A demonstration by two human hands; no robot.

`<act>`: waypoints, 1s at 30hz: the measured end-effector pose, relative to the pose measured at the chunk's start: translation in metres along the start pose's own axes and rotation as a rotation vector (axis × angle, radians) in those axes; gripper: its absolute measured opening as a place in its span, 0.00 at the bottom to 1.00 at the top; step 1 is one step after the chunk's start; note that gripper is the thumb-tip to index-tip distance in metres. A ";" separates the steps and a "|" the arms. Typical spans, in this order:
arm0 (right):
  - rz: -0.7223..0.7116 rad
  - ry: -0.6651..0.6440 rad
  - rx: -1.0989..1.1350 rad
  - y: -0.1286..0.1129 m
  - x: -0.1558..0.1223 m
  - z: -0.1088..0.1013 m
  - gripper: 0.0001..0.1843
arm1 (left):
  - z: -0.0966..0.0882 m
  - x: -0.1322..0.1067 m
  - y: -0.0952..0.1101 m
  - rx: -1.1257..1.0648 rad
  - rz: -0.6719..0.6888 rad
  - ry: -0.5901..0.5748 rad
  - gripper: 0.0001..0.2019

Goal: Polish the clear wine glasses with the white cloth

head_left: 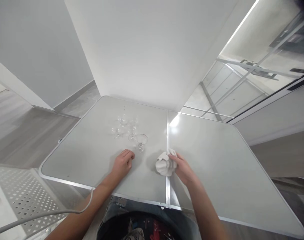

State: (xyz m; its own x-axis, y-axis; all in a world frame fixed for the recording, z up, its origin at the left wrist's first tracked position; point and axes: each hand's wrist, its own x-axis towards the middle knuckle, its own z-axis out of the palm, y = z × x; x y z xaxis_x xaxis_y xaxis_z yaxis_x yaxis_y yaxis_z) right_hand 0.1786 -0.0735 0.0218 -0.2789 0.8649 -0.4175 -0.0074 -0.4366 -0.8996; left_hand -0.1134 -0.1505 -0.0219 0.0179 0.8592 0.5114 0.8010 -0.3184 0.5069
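My right hand [182, 167] grips a crumpled white cloth [164, 164] by its right side, close to the metal seam in the middle of the table. My left hand [123, 162] rests on the tabletop with its fingers curled in and nothing visible in them. Just beyond the left fingers stands a clear stemmed glass [141, 141]. Several more clear glasses are grouped behind it, among them one small glass [132, 133] and another at the left [117, 132]. Their outlines are faint against the pale surface.
The light grey folding table [212, 160] has a metal rim and a centre seam. A white wall [146, 53] meets its far edge. At the lower left are a perforated white panel [24, 190] and a grey cable [54, 212]. A glass partition [222, 86] stands at the right.
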 end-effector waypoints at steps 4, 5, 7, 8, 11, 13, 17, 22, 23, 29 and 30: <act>0.021 0.149 0.261 0.006 -0.021 -0.064 0.14 | 0.000 -0.004 0.021 0.062 -0.227 0.054 0.13; -0.031 0.228 0.273 0.012 -0.023 -0.073 0.13 | 0.001 -0.006 0.027 0.059 -0.281 0.059 0.20; -0.163 0.437 0.238 0.024 -0.026 -0.082 0.14 | 0.008 -0.006 0.036 0.022 -0.354 0.063 0.29; -0.228 0.540 0.194 0.028 -0.027 -0.081 0.15 | 0.012 -0.004 0.039 0.000 -0.378 0.070 0.31; -0.354 0.682 0.047 0.027 -0.026 -0.067 0.19 | 0.025 0.014 0.041 -0.043 -0.424 0.128 0.33; -0.402 0.660 -0.043 0.012 -0.022 -0.051 0.17 | 0.033 0.033 0.040 -0.095 -0.433 0.144 0.28; -0.523 0.614 -0.276 -0.024 -0.003 -0.023 0.15 | 0.044 0.075 0.041 -0.157 -0.376 0.014 0.23; -0.863 0.527 -0.538 -0.034 0.026 -0.014 0.06 | 0.069 0.110 0.047 0.062 -0.047 -0.188 0.27; -0.913 0.461 -0.585 -0.031 0.030 -0.015 0.06 | 0.074 0.113 0.046 0.083 0.012 -0.195 0.27; -0.700 0.407 -0.521 -0.019 0.034 -0.025 0.11 | 0.089 0.105 0.032 0.086 0.143 -0.084 0.27; -0.661 0.384 -0.504 -0.019 0.034 -0.026 0.13 | 0.089 0.103 0.030 0.082 0.152 -0.078 0.27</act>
State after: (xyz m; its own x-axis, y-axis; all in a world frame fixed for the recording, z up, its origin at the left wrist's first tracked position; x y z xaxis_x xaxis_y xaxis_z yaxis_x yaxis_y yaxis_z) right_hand 0.1947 -0.0298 0.0211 -0.0273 0.9626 0.2694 0.3933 0.2581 -0.8824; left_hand -0.0347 -0.0355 -0.0157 0.1860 0.8330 0.5210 0.8316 -0.4159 0.3681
